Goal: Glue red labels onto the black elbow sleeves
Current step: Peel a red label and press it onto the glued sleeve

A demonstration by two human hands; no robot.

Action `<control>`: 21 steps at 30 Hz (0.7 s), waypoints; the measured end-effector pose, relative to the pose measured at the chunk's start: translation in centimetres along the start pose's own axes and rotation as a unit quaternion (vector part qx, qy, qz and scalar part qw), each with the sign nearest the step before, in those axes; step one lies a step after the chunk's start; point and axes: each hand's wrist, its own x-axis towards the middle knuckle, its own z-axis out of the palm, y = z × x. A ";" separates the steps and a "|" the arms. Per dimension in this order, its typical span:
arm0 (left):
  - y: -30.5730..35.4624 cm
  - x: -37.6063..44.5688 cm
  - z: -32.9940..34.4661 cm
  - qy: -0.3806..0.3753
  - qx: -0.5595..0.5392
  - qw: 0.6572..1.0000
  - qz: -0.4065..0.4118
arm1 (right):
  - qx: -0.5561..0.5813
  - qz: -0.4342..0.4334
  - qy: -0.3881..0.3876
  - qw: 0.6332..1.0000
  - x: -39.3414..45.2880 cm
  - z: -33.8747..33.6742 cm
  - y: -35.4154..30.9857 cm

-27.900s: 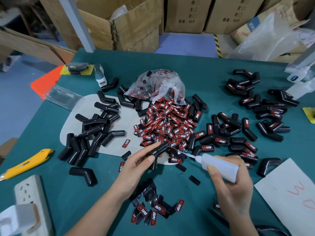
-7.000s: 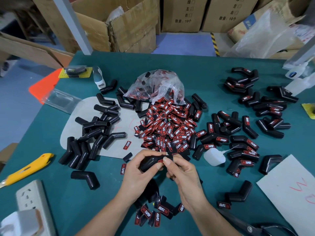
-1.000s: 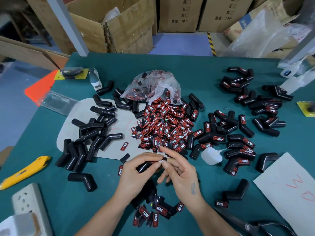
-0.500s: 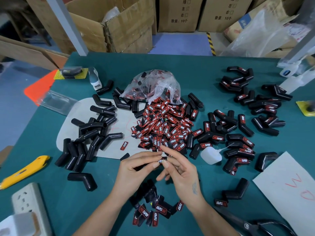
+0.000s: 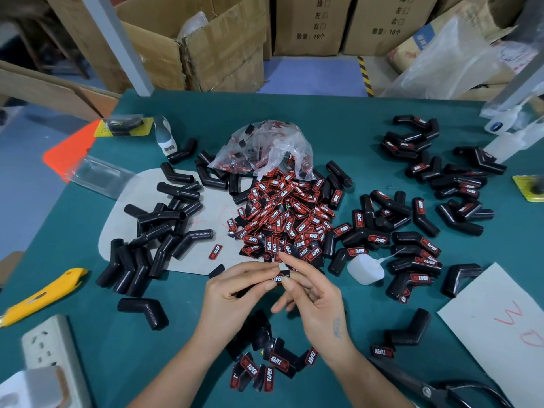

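Black rubber elbow sleeve (image 5: pixel 250 288) with red printed label (image 5: pixel 278 278), held above the green table (image 5: pixel 338 119) near centre: left hand (image 5: pixel 235 293) grips it, right hand (image 5: pixel 312 293) pinches the label, other fingers spread.

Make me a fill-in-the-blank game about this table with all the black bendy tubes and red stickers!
1. The heap of red labels spills out of a clear plastic ____.
2. The utility knife lying at the table's left edge is ____ in colour.
3. Both hands, left and right, pinch one label over a ____ elbow sleeve.
4. The small white glue bottle lies on the table, held by ____ hand.

Missing words: bag; yellow; black; neither
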 end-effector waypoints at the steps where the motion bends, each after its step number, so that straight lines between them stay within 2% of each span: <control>1: 0.0 -0.1 0.0 0.006 0.005 1.000 0.002 | 0.001 -0.002 0.000 1.000 0.0 0.0 0.0; 13: -0.2 -0.1 0.0 0.003 0.014 1.000 0.022 | -0.008 -0.014 -0.004 1.000 -0.2 0.0 0.1; 21: -0.5 0.1 0.0 -0.001 0.079 0.993 0.088 | -0.030 -0.026 -0.029 0.999 0.0 0.0 0.5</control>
